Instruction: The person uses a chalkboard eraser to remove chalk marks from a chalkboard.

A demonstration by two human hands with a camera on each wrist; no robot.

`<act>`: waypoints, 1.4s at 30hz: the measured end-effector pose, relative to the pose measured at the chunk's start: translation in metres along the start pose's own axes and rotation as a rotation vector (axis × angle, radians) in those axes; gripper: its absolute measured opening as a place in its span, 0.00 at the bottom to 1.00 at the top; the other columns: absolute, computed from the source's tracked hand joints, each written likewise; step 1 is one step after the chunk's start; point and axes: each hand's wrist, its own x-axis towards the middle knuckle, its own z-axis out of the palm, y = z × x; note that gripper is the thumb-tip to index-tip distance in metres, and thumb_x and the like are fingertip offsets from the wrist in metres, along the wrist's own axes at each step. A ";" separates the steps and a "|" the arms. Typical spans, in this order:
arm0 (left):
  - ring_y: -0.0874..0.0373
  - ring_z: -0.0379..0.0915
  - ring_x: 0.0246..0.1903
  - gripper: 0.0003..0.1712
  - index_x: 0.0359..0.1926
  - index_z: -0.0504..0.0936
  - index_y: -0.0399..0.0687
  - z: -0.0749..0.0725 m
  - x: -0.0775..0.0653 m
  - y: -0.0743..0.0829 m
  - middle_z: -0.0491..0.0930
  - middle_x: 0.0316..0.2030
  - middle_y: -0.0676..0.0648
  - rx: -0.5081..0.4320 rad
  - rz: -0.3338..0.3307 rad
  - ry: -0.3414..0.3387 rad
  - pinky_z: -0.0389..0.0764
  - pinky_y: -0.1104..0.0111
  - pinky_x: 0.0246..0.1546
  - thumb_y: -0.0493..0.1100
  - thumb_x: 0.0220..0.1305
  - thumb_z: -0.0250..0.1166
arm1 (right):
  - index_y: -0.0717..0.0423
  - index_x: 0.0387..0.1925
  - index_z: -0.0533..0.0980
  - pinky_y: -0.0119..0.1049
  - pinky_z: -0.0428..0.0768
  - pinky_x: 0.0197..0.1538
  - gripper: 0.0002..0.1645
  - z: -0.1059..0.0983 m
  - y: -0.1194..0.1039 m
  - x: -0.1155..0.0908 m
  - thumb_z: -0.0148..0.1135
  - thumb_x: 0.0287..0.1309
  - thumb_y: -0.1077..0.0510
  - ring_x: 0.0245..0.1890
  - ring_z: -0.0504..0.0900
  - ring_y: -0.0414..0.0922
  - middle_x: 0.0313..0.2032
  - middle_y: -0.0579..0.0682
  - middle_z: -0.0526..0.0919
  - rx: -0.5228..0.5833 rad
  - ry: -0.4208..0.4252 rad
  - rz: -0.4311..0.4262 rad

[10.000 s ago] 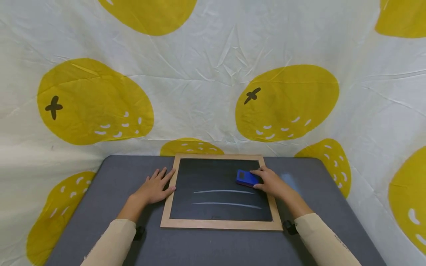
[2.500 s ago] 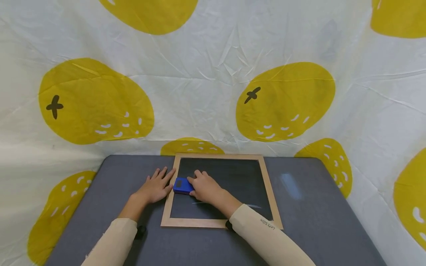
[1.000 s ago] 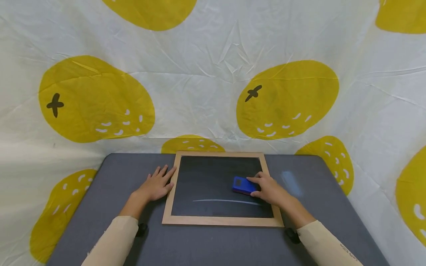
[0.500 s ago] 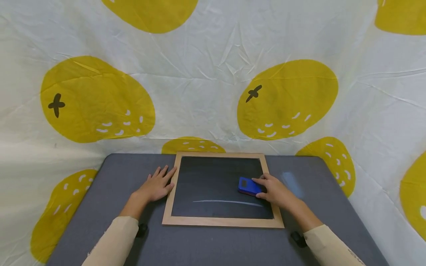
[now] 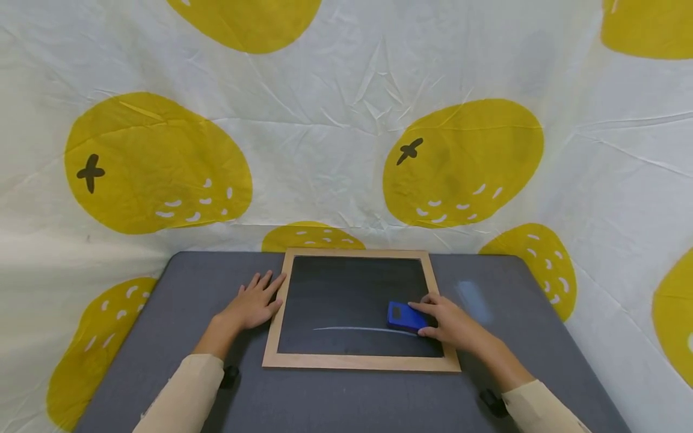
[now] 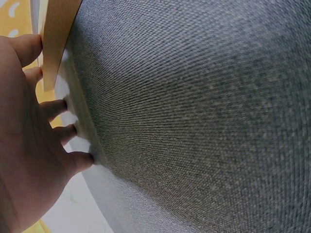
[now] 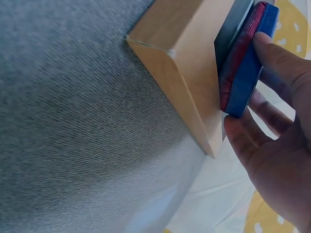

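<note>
A chalkboard (image 5: 335, 294) in a pale wooden frame (image 5: 357, 362) lies on the grey table. My right hand (image 5: 452, 322) pinches a blue chalkboard eraser (image 5: 405, 316) by its right end, near the board's right side. In the right wrist view the eraser (image 7: 250, 63) shows a dark red felt underside facing the board. One curved white chalk line (image 5: 346, 328) crosses the lower part of the board, its right end passing under the eraser. Spread out, my left hand (image 5: 253, 302) rests at the frame's left edge, thumb and fingertips touching the wood, other fingers on the table cloth.
The grey cloth-covered table (image 5: 346, 403) extends around the board. To the board's right is a pale blue chalky smear (image 5: 473, 302) on the cloth. Behind the table hangs a white curtain (image 5: 319, 156) with yellow fruit prints.
Ten seconds ago two chalk lines showed; the upper one is gone. The eraser swept left, came back right, and has just moved down onto the lower line's right end. The left hand stayed put.
</note>
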 end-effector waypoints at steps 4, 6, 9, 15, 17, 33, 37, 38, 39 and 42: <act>0.26 0.41 0.78 0.38 0.83 0.51 0.56 0.000 -0.001 0.000 0.49 0.81 0.33 -0.005 -0.001 -0.004 0.49 0.23 0.67 0.59 0.81 0.48 | 0.55 0.67 0.78 0.49 0.81 0.50 0.37 0.001 0.000 -0.005 0.77 0.58 0.50 0.47 0.78 0.48 0.52 0.55 0.79 0.001 -0.013 -0.039; 0.26 0.41 0.78 0.38 0.83 0.51 0.56 -0.001 -0.001 0.000 0.49 0.80 0.33 -0.004 0.001 -0.003 0.49 0.23 0.67 0.59 0.81 0.48 | 0.55 0.67 0.78 0.48 0.81 0.50 0.37 0.002 0.000 -0.007 0.77 0.58 0.49 0.47 0.78 0.47 0.52 0.53 0.79 0.010 -0.018 -0.054; 0.25 0.41 0.78 0.38 0.83 0.51 0.56 -0.002 0.000 0.000 0.49 0.80 0.32 -0.002 0.005 -0.006 0.49 0.23 0.67 0.59 0.81 0.48 | 0.54 0.67 0.78 0.46 0.81 0.49 0.36 0.001 0.000 -0.011 0.77 0.58 0.49 0.47 0.77 0.46 0.51 0.52 0.79 0.029 -0.034 -0.064; 0.25 0.41 0.78 0.38 0.83 0.51 0.54 -0.005 -0.002 0.002 0.50 0.80 0.32 -0.003 0.007 -0.016 0.49 0.23 0.68 0.59 0.81 0.48 | 0.56 0.66 0.79 0.44 0.81 0.50 0.36 -0.002 -0.004 -0.016 0.77 0.58 0.49 0.47 0.76 0.44 0.51 0.51 0.79 0.062 -0.063 -0.079; 0.25 0.41 0.78 0.38 0.83 0.52 0.54 -0.006 -0.002 0.003 0.50 0.80 0.32 -0.010 0.007 -0.017 0.49 0.23 0.68 0.59 0.81 0.48 | 0.57 0.65 0.79 0.43 0.81 0.49 0.36 -0.003 -0.004 -0.016 0.77 0.58 0.49 0.46 0.77 0.44 0.51 0.51 0.79 0.065 -0.052 -0.098; 0.25 0.40 0.78 0.38 0.84 0.51 0.55 -0.008 0.000 0.004 0.49 0.81 0.32 -0.024 -0.002 -0.031 0.48 0.23 0.68 0.58 0.81 0.49 | 0.58 0.64 0.80 0.41 0.80 0.46 0.35 -0.009 -0.007 -0.011 0.78 0.57 0.49 0.44 0.76 0.43 0.49 0.51 0.79 0.079 -0.067 -0.114; 0.25 0.40 0.78 0.38 0.84 0.51 0.55 -0.009 0.000 0.004 0.49 0.81 0.32 -0.022 -0.006 -0.035 0.48 0.23 0.68 0.58 0.81 0.49 | 0.58 0.64 0.80 0.39 0.79 0.45 0.35 -0.011 -0.010 -0.008 0.78 0.56 0.50 0.43 0.75 0.42 0.48 0.51 0.79 0.077 -0.074 -0.111; 0.25 0.40 0.78 0.38 0.84 0.51 0.55 -0.010 0.000 0.004 0.48 0.81 0.32 -0.021 -0.007 -0.036 0.48 0.23 0.68 0.58 0.81 0.48 | 0.58 0.64 0.80 0.39 0.79 0.45 0.35 -0.011 -0.011 -0.007 0.78 0.56 0.51 0.43 0.75 0.42 0.49 0.51 0.79 0.077 -0.078 -0.112; 0.25 0.40 0.78 0.38 0.84 0.51 0.55 -0.011 0.000 0.005 0.49 0.81 0.32 -0.021 -0.008 -0.037 0.48 0.23 0.68 0.58 0.81 0.48 | 0.57 0.64 0.80 0.39 0.79 0.45 0.35 -0.012 -0.013 -0.005 0.78 0.56 0.50 0.43 0.75 0.42 0.49 0.51 0.79 0.076 -0.084 -0.114; 0.26 0.40 0.78 0.38 0.84 0.50 0.56 -0.012 0.001 0.005 0.48 0.81 0.32 -0.025 -0.009 -0.040 0.47 0.24 0.68 0.59 0.81 0.48 | 0.56 0.64 0.80 0.38 0.80 0.44 0.35 -0.013 -0.020 0.001 0.78 0.57 0.50 0.43 0.75 0.42 0.49 0.51 0.79 0.071 -0.107 -0.121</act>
